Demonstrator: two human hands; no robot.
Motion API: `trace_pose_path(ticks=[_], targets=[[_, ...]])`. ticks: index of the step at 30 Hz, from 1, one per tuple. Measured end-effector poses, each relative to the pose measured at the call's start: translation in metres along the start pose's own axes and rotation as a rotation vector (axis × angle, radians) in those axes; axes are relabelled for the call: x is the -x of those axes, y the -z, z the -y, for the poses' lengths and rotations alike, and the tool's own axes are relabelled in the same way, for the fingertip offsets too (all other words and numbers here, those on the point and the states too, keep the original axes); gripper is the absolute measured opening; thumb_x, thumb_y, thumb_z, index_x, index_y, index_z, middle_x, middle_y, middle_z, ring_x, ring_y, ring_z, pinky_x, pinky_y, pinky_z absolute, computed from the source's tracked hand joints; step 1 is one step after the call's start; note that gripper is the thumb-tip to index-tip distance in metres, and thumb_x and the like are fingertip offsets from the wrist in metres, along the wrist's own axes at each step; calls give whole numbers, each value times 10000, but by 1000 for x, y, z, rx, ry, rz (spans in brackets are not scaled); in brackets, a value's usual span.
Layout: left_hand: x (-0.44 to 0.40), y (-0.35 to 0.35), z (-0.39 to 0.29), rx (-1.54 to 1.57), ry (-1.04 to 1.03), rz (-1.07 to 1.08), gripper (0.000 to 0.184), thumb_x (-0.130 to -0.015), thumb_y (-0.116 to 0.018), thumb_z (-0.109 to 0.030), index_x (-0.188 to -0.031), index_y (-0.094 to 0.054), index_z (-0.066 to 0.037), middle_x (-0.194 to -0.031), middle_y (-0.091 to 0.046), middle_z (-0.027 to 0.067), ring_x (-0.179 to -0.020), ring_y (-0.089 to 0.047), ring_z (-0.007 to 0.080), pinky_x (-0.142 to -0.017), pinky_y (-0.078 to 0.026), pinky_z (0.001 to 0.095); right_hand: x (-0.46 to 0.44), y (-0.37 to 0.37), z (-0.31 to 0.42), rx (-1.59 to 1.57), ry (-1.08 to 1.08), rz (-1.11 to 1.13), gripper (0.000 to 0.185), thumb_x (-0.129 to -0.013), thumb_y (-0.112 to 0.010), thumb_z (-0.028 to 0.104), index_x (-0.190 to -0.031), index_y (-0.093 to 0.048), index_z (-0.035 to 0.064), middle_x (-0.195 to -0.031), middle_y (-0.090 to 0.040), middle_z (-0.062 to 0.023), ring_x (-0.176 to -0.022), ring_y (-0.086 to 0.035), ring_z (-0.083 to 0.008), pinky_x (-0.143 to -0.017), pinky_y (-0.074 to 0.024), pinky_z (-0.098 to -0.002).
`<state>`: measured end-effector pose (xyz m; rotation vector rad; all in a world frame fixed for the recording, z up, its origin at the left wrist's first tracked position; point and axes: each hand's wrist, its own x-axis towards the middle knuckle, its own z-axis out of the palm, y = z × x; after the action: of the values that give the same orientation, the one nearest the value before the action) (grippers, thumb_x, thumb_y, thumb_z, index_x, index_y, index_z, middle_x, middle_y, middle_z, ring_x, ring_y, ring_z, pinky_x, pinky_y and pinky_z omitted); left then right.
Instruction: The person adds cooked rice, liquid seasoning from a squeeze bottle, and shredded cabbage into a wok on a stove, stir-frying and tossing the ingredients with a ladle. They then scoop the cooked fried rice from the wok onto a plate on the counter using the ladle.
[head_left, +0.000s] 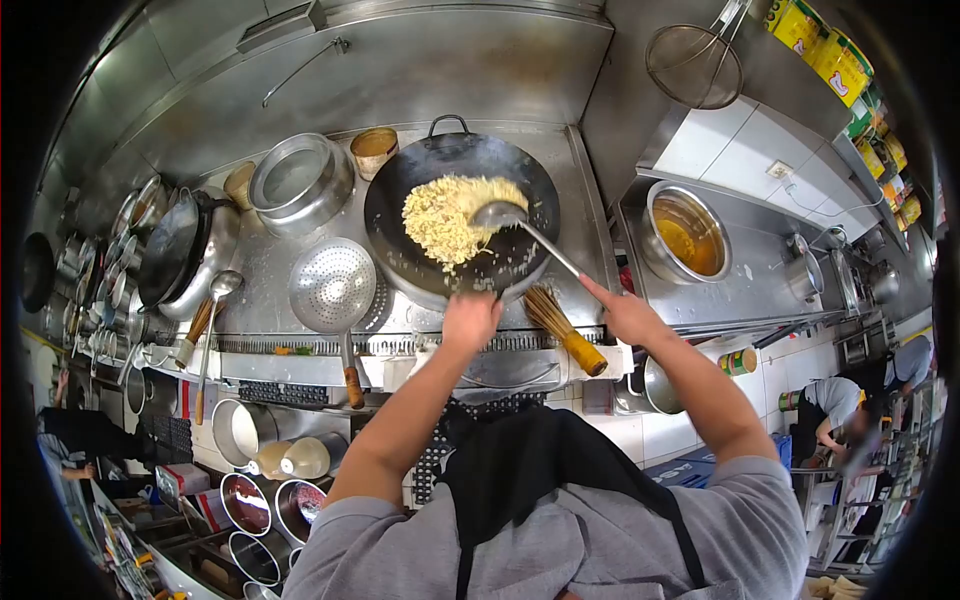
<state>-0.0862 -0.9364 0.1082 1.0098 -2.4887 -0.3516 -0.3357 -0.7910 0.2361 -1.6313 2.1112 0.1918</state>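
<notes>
A large black wok [390, 205] sits on the steel range, with pale yellow, crumbly food [440, 225] that looks like fried rice or scrambled egg inside it. My left hand [472, 322] is closed at the wok's near rim; the part it grips is hidden beneath the fingers. In my right hand [632, 318] is the handle of a metal ladle [500, 214], its bowl resting in the food on the right side. A bamboo wok brush [565, 335] lies between my hands, just in front of the wok.
Left of the wok lie a perforated strainer [332, 285] and an aluminium pot [300, 185]. A steel bowl of yellow liquid [690, 235] stands on the right counter. A wire skimmer [695, 65] hangs at upper right. Several containers [245, 500] stand lower left. Other people [830, 400] are at far right.
</notes>
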Motion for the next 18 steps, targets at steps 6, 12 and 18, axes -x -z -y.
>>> trace_pose_path(ticks=[6, 12, 18], targets=[[77, 58, -39, 32, -87, 335, 355, -857, -597, -440, -703, -650, -125, -632, -648, 133, -581, -647, 337, -588, -532, 475, 64, 48, 21, -77, 28, -80, 845, -828, -513, 22, -1515, -158, 360, -920, -646, -285, -817, -640, -426, -771, -487, -523], [-29, 40, 22, 105, 44, 61, 323, -869, -592, -393, -735, -662, -107, -656, -651, 152, -659, -654, 349, -685, -513, 475, 30, 19, 20, -134, 252, 44, 802, -858, -506, 77, -1514, -151, 373, -973, -644, -280, -881, -629, -436, -816, -484, -516], [59, 26, 8, 70, -39, 188, 289, -853, -619, -360, -695, -647, -119, -597, -629, 131, -561, -633, 330, -642, -514, 450, -48, -23, 48, -224, 199, -164, 716, -878, -519, 93, -1497, -258, 342, -986, -658, -257, -904, -632, -431, -832, -488, -497]])
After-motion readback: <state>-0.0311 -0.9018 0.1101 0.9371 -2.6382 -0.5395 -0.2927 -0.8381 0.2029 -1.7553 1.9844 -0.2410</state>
